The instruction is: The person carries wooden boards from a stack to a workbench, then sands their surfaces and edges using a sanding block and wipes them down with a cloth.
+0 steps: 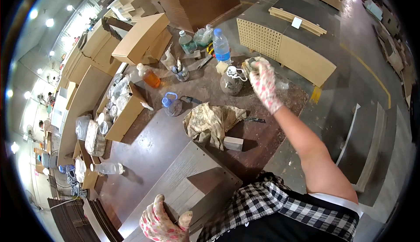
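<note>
My left hand (164,222), in a white glove with red spots, rests with thumb and fingers apart on a grey wood-grain panel (175,176) at the near edge of the table. My right hand (263,84), in a matching glove, reaches to the far right of the table. Its fingers are closed around something small and brownish that I cannot make out. Just left of it stands a squat, clear jug (231,83) with a white handle. Between my hands lie a crumpled, stained cloth (212,121) and a small grey block (233,143).
On the brown table (148,154) stand a blue-capped water bottle (222,47), an orange-liquid bottle (149,76), a blue-handled jug (172,105) and a cup of tools (180,73). A clear bottle (107,168) lies near a cardboard box (124,117). Stacked panels (288,36) stand beyond.
</note>
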A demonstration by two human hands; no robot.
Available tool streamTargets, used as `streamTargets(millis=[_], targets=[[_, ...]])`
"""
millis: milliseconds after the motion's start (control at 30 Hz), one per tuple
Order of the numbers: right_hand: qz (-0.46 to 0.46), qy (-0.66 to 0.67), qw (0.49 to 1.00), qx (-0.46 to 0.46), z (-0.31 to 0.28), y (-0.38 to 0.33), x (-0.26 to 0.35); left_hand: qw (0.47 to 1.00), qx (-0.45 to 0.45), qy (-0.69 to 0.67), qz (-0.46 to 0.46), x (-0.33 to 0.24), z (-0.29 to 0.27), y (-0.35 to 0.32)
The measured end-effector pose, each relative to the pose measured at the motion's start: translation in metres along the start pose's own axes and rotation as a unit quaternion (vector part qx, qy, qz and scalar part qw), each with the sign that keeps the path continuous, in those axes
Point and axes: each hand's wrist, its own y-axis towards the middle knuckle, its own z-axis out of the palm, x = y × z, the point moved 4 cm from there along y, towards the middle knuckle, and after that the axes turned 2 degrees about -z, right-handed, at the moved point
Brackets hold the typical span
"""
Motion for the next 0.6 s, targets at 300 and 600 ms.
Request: streamTargets(millis=[300, 600], targets=[[0.057, -0.305, 0.934, 0.177, 0.036, 0.016, -0.083, 0.999, -0.004, -0.028, -0.046, -0.002, 0.012, 0.005], [-0.061, 0.651, 0.723, 0.223, -0.047, -0.019, 0.18, 0.998, -0.02, -0.016, -0.06, 0.007, 0.014, 0.007]])
